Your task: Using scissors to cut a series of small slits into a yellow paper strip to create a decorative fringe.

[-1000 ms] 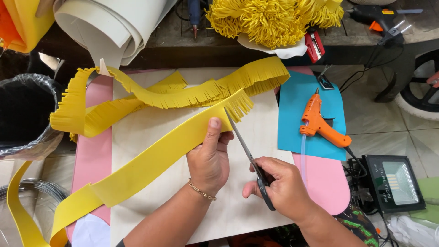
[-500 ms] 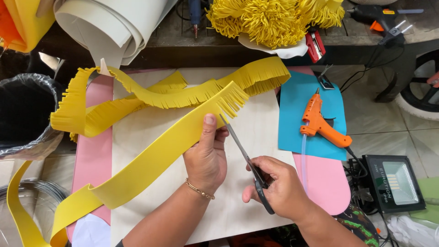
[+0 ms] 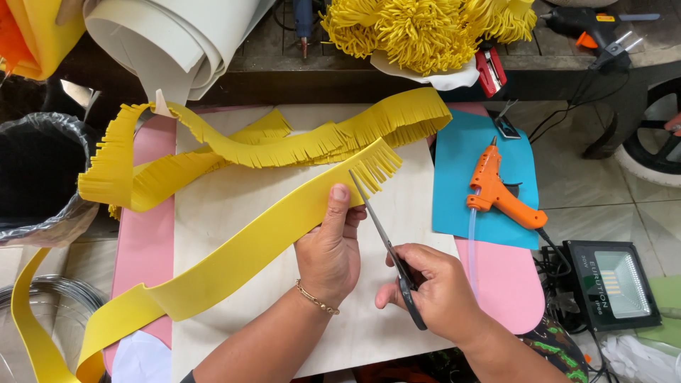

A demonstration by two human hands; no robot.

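**Scissors at the fringe edge of a yellow foam strip**

Nearest, the right hand [image 3: 440, 294] has its fingers closed through the dark handles of the scissors [image 3: 386, 241], blades nearly closed and pointing up and left, tips meeting the strip's cut edge. Just left of it, the left hand [image 3: 330, 252] pinches the yellow foam strip [image 3: 234, 262], thumb flat on top and the other fingers curled beneath, apparently to keep the edge taut and steady right beside the blades. The uncut length runs down and left off the tabletop [image 3: 234, 191], over a pink sheet [image 3: 145, 241], and hangs toward the floor at the near left corner.

Farther off, the finished fringed part [image 3: 284, 145] loops across the pale board in loose folds, lying clear of the blades. To the right, well apart from the hands, an orange glue gun [image 3: 496, 188] rests on a blue sheet [image 3: 457, 177], with a small floodlight [image 3: 610, 284] on the floor beyond it. At the far edge lie a grey foam roll [image 3: 170, 42], a heap of yellow fringed pompoms [image 3: 418, 28], a red stapler [image 3: 491, 69] and, far right, a second glue gun [image 3: 589, 21]. A black-lined bin [image 3: 35, 170] stands at the left.
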